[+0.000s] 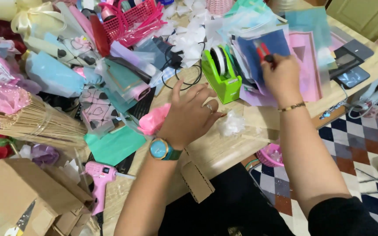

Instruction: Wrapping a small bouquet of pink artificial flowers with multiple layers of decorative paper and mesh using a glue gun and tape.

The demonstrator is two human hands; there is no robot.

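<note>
My left hand (189,114), with a ring and a teal wristwatch, lies palm down on the wooden table (224,146), fingers spread, holding nothing. It touches a crumpled pink paper piece (152,119) on its left; a white tissue puff (232,124) lies just to its right. My right hand (281,78), wearing a gold bracelet, is closed on red-handled scissors (263,50) over a stack of blue and pink paper sheets (267,48). A green tape dispenser (222,70) stands between the two hands.
Coloured wrapping sheets (110,78) cover the table's left. A bundle of thin wooden sticks (36,124), a pink glue gun (99,177) and cardboard boxes (27,196) sit at the near left. A red basket (130,17) is at the back. A phone (351,65) lies right.
</note>
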